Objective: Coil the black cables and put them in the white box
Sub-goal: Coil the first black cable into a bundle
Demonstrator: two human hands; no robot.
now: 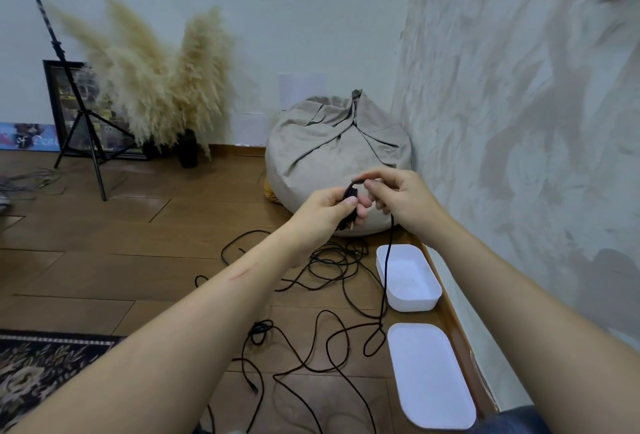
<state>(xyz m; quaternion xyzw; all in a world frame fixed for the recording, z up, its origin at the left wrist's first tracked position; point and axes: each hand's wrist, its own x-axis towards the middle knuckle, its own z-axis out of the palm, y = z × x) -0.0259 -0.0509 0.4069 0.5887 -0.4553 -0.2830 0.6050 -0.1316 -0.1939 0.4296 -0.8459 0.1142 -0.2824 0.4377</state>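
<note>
— Black cables (332,271) first: where do you have them?

— One is in your hands. Your left hand (332,207) is closed around a small bundle of loops (350,203), thumb pressed on top, up in front of the beanbag (329,143). Your right hand (403,198) pinches the top of the same loop between thumb and forefinger, just beside the left.

— And the rest of that cable?

— It drops from under your right hand in a straight strand (388,260), crosses the near left corner of the white box (408,276), and reaches the wooden floor (104,260) on the near side of the box. The other cables lie loose and tangled on the floor — most of them left of the box, some nearer to you than it.

— The box itself?

— It sits on the floor against the wall's skirting, nearer to you than the beanbag, open, with nothing inside. Its white lid (429,374) lies flat on the near side of the box, slightly apart from it. Well left of the box, a patterned rug (41,371) shows at the frame's edge.
</note>
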